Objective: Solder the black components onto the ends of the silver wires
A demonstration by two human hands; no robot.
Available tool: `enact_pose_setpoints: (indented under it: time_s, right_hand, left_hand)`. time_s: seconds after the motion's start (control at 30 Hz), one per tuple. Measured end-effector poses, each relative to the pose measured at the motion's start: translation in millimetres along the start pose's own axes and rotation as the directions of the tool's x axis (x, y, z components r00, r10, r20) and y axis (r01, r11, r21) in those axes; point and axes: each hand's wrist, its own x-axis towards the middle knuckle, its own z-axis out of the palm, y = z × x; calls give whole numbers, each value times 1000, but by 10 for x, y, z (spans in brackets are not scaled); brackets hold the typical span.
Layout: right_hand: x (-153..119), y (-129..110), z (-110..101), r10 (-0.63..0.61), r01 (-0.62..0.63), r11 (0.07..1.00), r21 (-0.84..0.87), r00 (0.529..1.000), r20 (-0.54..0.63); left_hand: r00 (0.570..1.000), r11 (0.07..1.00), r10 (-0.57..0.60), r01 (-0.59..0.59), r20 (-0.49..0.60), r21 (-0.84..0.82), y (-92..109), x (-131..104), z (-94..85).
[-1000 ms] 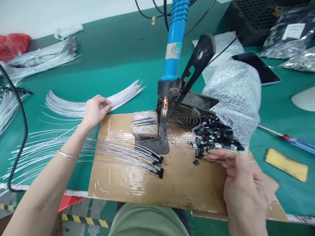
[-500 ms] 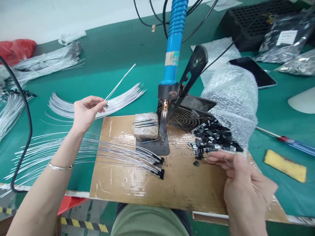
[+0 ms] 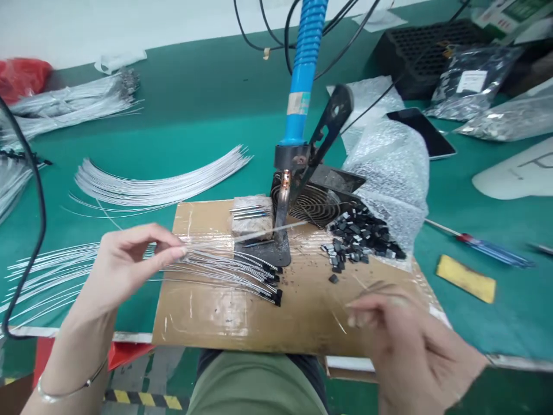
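Observation:
My left hand (image 3: 142, 256) is closed, thumb and finger pinching a thin white wire (image 3: 289, 226) that points right, towards the soldering iron's metal tip (image 3: 283, 202). Below that wire, several white wires with black connectors (image 3: 270, 288) on their ends lie across the cardboard (image 3: 207, 328). My right hand (image 3: 410, 334), smeared by motion, is closed over the cardboard's right side. A thin silvery wire (image 3: 339, 323) shows at its fingertips. Above this hand lies a heap of small black connectors (image 3: 363, 233), spilling from a bubble-wrap bag (image 3: 393, 167).
A blue-handled soldering iron (image 3: 305, 86) stands upright in a black bracket beside a wrapped block (image 3: 253, 210) and a fan (image 3: 317, 204). Behind my left hand lies a bundle of white wires (image 3: 164, 187). A screwdriver (image 3: 488, 248) and yellow sponge (image 3: 466, 278) lie at right.
My left hand has come down and nearer, swinging the white wire from up-slanting to nearly level. My right hand has moved left and down, away from the connector heap.

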Motion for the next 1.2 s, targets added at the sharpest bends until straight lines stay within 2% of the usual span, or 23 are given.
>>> enact_pose_setpoints:
  time_s: [0.03,0.07,0.13,0.2,0.37,0.5,0.7,0.87,1.0,1.1,1.2]
  right_hand:
    - [-18,-77,22,-68,68,998,7,994,89]
    - [-31,-142,49,-79,77,997,20,985,156]
    - [-45,-228,115,-36,14,997,81,960,278]
    - [-54,-264,188,22,-72,988,140,943,332]
    - [-83,-274,346,131,-214,935,283,950,285]
    - [-107,-249,376,153,-227,918,324,959,239]
    - [-136,-165,333,225,-321,891,320,926,303]
    - [-137,-69,256,214,-302,886,351,939,269]
    - [-100,-5,148,204,-240,875,421,970,131]
    - [-80,3,115,258,-272,852,447,962,93]
    - [-87,-32,146,291,-313,820,479,949,121]
  left_hand:
    - [999,999,-1,-1,45,32,20,-71,65]
    - [997,998,5,-9,75,59,31,-130,128]
    - [992,993,24,-38,126,113,37,-216,238]
    - [985,985,56,-80,162,150,43,-266,315]
    - [960,969,139,-183,243,167,158,-305,398]
    - [953,965,167,-210,254,156,268,-304,433]
    - [951,963,175,-219,256,154,322,-304,429]
    - [941,970,151,-201,303,140,325,-306,410]
    - [935,972,141,-193,325,131,309,-309,399]
    - [927,969,140,-201,349,144,296,-310,382]
    - [911,960,153,-229,383,161,302,-300,389]
